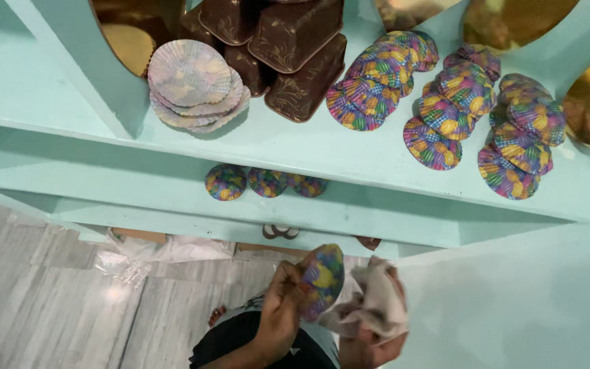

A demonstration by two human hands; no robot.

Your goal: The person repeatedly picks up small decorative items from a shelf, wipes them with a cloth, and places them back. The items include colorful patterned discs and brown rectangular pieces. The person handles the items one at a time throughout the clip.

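- Wiping a cup stack [322,277], pinched in my left hand [281,307]; right hand [370,335] bunches a cloth [377,301].
- Next, I judge: steady grip, set it on the shelf [349,160].

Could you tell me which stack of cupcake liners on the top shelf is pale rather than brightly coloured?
The pastel liner stack at the far left, beside the brown paper baking moulds. The other liner stacks, to the right, are vivid multicoloured plaid.
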